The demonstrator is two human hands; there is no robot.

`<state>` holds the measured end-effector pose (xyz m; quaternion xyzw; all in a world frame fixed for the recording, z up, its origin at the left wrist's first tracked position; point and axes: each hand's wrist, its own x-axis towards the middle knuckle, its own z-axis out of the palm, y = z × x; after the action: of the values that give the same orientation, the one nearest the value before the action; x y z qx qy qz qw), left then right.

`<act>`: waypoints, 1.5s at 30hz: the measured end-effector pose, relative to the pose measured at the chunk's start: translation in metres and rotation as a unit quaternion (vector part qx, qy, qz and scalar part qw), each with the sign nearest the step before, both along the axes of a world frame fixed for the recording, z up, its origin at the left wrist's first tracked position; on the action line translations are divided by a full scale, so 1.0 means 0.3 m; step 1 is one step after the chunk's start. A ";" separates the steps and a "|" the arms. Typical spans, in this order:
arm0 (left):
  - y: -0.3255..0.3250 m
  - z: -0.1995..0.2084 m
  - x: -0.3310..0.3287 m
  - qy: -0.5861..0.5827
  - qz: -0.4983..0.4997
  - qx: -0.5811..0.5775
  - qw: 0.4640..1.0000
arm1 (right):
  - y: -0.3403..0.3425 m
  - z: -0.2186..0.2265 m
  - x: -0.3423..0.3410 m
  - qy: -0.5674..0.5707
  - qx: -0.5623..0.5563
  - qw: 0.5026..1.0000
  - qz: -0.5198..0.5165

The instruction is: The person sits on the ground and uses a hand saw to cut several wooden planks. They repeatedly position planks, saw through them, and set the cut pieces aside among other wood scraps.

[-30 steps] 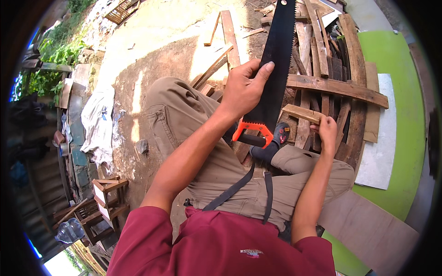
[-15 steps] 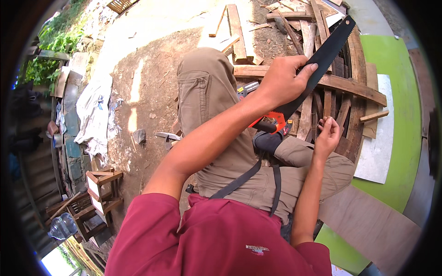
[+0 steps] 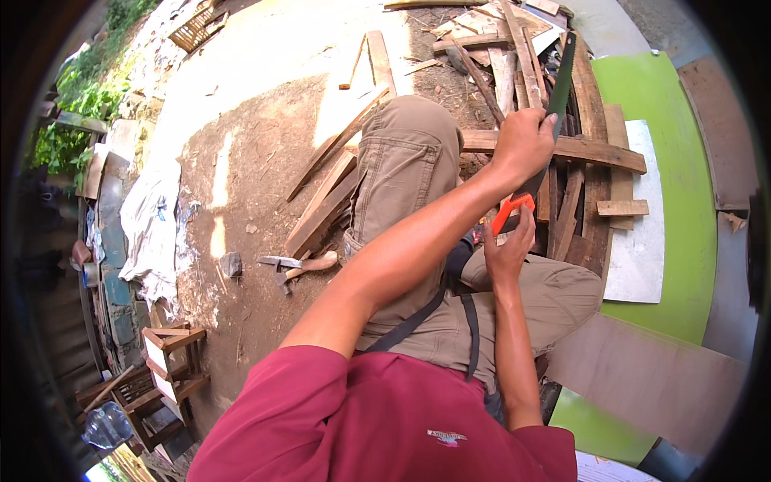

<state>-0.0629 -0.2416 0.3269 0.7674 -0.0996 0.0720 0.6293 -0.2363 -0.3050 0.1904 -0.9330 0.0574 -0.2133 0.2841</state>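
Observation:
A hand saw (image 3: 563, 76) with a dark blade and an orange handle is held up over my lap, its tip pointing away from me. My left hand (image 3: 524, 146) reaches across and is closed around the middle of the blade, thumb on top. At the saw's orange handle, my right hand (image 3: 509, 251) has its fingers curled against the grip; part of the handle is hidden behind them. Just beyond the saw, a long wooden beam (image 3: 601, 153) lies across other timber. To its near right is a short wood piece (image 3: 622, 208).
Scrap wood (image 3: 482, 60) is heaped ahead. On the dirt at left lie a hammer (image 3: 315, 263), a stone (image 3: 231, 265) and a white cloth (image 3: 152, 233). A small wooden frame (image 3: 173, 361) stands at lower left. Green board (image 3: 683, 201) and a white sheet (image 3: 638, 265) lie right.
My right hand has come up to the saw's handle from beside it. The saw has turned so its blade shows more edge-on and points more straight ahead. The view has shifted.

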 end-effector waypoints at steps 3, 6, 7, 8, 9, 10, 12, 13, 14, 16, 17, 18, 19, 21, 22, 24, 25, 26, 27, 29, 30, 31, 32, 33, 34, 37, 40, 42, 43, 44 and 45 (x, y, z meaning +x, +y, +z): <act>-0.005 0.009 -0.006 0.014 -0.012 -0.009 1.000 | -0.037 -0.022 0.014 -0.014 0.049 0.998 -0.046; 0.019 -0.020 0.026 0.046 -0.008 -0.040 0.998 | -0.053 -0.059 0.020 -0.015 0.066 0.996 -0.063; 0.031 -0.073 0.063 0.056 -0.022 -0.067 0.996 | -0.052 -0.078 0.027 -0.016 0.050 0.997 -0.058; 0.034 -0.053 0.069 0.122 -0.065 -0.106 0.985 | -0.065 -0.092 0.026 -0.056 0.013 0.996 -0.062; 0.044 -0.021 0.079 0.189 -0.109 -0.145 0.965 | -0.077 -0.095 0.012 -0.036 0.064 0.995 -0.064; 0.069 0.008 0.100 0.217 -0.122 -0.180 0.952 | -0.075 -0.092 0.005 -0.018 0.119 0.991 -0.058; 0.140 0.037 0.147 0.232 -0.133 -0.205 0.941 | -0.043 -0.049 0.016 -0.044 0.232 0.970 -0.054; 0.169 0.032 0.169 0.209 -0.110 -0.181 0.955 | -0.054 -0.057 0.018 -0.038 0.256 0.963 -0.075; 0.188 0.038 0.177 0.207 -0.100 -0.161 0.960 | -0.069 -0.071 0.014 -0.033 0.278 0.955 -0.099; 0.197 0.043 0.187 0.211 -0.097 -0.134 0.963 | -0.100 -0.090 0.014 -0.025 0.298 0.943 -0.143; 0.197 0.040 0.191 0.216 -0.104 -0.128 0.962 | -0.122 -0.100 0.015 -0.025 0.293 0.944 -0.153; 0.187 0.036 0.199 0.222 -0.112 -0.122 0.961 | -0.150 -0.110 0.014 -0.025 0.286 0.944 -0.164; 0.166 0.029 0.217 0.208 -0.138 -0.051 0.967 | -0.176 -0.123 0.012 -0.025 0.279 0.944 -0.176; 0.144 -0.014 0.277 0.177 -0.182 0.092 0.963 | -0.183 -0.125 0.014 -0.025 0.318 0.933 -0.168; 0.138 -0.092 0.334 0.127 -0.182 0.180 0.958 | -0.180 -0.124 0.020 -0.019 0.333 0.929 -0.163; 0.128 -0.236 0.397 0.139 -0.171 0.295 0.930 | -0.179 -0.120 0.042 -0.010 0.350 0.923 -0.157; 0.128 -0.316 0.420 0.145 -0.161 0.349 0.912 | -0.166 -0.116 0.049 -0.008 0.356 0.922 -0.154; 0.166 -0.442 0.441 0.145 -0.146 0.407 0.890 | -0.147 -0.109 0.060 -0.004 0.364 0.920 -0.144; 0.202 -0.555 0.462 0.146 -0.132 0.461 0.865 | -0.138 -0.108 0.069 0.012 0.380 0.915 -0.137; 0.190 -0.671 0.425 0.217 -0.164 0.492 0.827 | -0.162 -0.143 0.043 0.045 0.403 0.903 -0.145; 0.209 -0.753 0.408 0.203 -0.143 0.504 0.827 | -0.152 -0.154 0.037 0.055 0.405 0.901 -0.143; 0.226 -0.830 0.391 0.189 -0.123 0.515 0.827 | -0.143 -0.151 0.030 0.064 0.397 0.904 -0.145; 0.214 -0.870 0.363 0.198 -0.144 0.513 0.823 | -0.144 -0.152 0.013 0.071 0.385 0.907 -0.155; 0.201 -0.892 0.337 0.206 -0.165 0.512 0.817 | -0.139 -0.152 0.003 0.079 0.375 0.909 -0.165; 0.163 -0.884 0.310 0.227 -0.165 0.533 0.798 | -0.136 -0.149 -0.014 0.097 0.383 0.903 -0.170; 0.130 -0.923 0.330 0.259 -0.139 0.480 0.827 | -0.119 -0.096 -0.014 0.134 0.404 0.890 -0.162; 0.086 -0.946 0.382 0.288 -0.125 0.442 0.840 | -0.081 -0.082 -0.023 0.147 0.424 0.879 -0.163; 0.050 -0.952 0.404 0.298 -0.101 0.442 0.840 | -0.074 -0.094 -0.046 0.172 0.421 0.875 -0.165; 0.035 -0.948 0.410 0.307 -0.092 0.444 0.837 | -0.077 -0.110 -0.040 0.176 0.421 0.875 -0.162; 0.008 -0.964 0.414 0.294 -0.077 0.451 0.839 | -0.086 -0.142 -0.044 0.162 0.395 0.889 -0.162; -0.014 -0.970 0.409 0.283 -0.078 0.481 0.826 | -0.098 -0.184 -0.066 0.156 0.369 0.901 -0.168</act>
<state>0.0596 -0.2459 0.0358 0.9493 0.0012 -0.2542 0.1849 -0.2562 -0.3345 0.1352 -0.7592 0.3313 -0.0731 0.5554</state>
